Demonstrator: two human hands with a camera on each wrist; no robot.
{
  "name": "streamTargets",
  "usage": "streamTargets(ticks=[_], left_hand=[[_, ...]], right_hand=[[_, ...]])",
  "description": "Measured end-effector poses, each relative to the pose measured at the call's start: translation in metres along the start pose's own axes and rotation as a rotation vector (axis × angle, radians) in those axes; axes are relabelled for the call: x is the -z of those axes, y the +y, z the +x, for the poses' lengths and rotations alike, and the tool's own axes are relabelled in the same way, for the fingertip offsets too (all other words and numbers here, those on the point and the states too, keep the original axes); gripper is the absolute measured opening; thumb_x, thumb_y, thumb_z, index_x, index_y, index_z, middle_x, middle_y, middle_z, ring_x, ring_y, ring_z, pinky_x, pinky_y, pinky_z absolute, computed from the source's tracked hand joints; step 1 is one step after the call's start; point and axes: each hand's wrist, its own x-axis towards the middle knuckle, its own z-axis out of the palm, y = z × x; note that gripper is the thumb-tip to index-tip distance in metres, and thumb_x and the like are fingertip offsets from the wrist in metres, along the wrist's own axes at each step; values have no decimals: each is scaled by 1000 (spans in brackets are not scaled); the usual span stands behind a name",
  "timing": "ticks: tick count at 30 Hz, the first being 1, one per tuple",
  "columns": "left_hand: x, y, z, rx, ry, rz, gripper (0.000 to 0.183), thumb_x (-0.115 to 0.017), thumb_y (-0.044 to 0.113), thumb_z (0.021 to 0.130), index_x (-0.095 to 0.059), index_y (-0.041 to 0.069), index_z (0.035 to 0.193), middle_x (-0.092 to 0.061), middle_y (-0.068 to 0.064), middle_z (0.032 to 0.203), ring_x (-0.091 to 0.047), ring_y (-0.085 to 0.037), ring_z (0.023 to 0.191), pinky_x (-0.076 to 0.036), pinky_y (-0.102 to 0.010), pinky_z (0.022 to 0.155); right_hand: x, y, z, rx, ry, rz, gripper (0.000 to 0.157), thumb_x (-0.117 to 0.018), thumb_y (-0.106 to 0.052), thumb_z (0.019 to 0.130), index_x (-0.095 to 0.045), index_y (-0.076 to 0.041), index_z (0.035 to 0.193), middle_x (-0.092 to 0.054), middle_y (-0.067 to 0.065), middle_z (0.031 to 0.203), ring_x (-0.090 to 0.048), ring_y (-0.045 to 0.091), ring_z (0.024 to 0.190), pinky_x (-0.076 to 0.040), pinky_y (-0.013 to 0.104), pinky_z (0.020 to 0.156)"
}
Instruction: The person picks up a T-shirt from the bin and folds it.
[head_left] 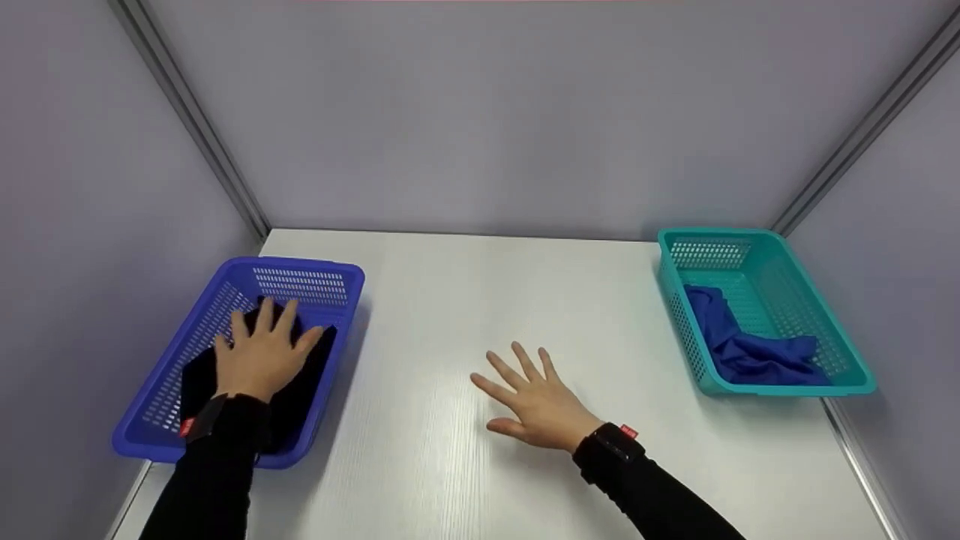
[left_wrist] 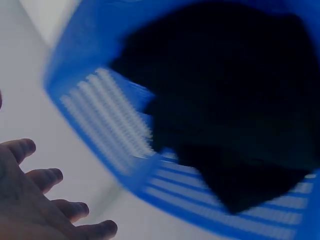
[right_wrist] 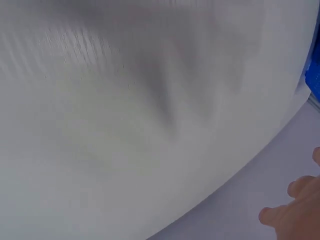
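Observation:
My left hand [head_left: 259, 361] is over the purple-blue basket [head_left: 349, 300] with its fingers spread and nothing in them. Beneath it, dark black cloth [head_left: 304, 390] lies bunched in that basket. The left wrist view shows the same black cloth [left_wrist: 230, 90] apart from the fingers. Out over the white table [head_left: 420, 315], my right hand [head_left: 544, 409] hovers with fingers spread, holding nothing; its shadow falls on the tabletop. A crumpled blue cloth [head_left: 757, 356] rests in the teal basket [head_left: 814, 300] at the right.
Grey-white panels [head_left: 480, 112] enclose the table at the back and both sides, with metal posts [head_left: 202, 127] at the corners. The purple-blue basket stands at the table's left edge, the teal one at the right.

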Motion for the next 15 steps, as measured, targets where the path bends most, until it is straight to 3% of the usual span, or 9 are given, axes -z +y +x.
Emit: streamTargets(ticks=[6, 12, 15], left_hand=[[-11, -37, -11, 141, -134, -101, 90, -18, 75, 93, -11, 12, 157, -3, -34, 157, 6, -70, 133, -1, -83, 98], [-13, -45, -19, 185, -357, -135, 99, -46, 71, 87, -11, 8, 155, 2, -38, 154, 8, -74, 129, -3, -89, 90], [-15, -43, -24, 190, -441, -147, 99, -57, 61, 86, -15, 3, 154, -2, -41, 152, -1, -76, 127, -11, -88, 91]], right_hand=[[-28, -15, -8, 94, -1, -5, 67, -42, -62, 95, -20, -40, 154, -21, 5, 163, -18, 45, 147, -21, 70, 110], [-50, -23, -17, 142, -74, -25, 67, -32, -68, 95, -17, -42, 154, -20, 5, 163, -21, 45, 146, -24, 73, 106], [-58, -24, -22, 142, -126, -14, 69, -30, -72, 93, -16, -43, 154, -19, 5, 163, -21, 46, 146, -24, 75, 104]])
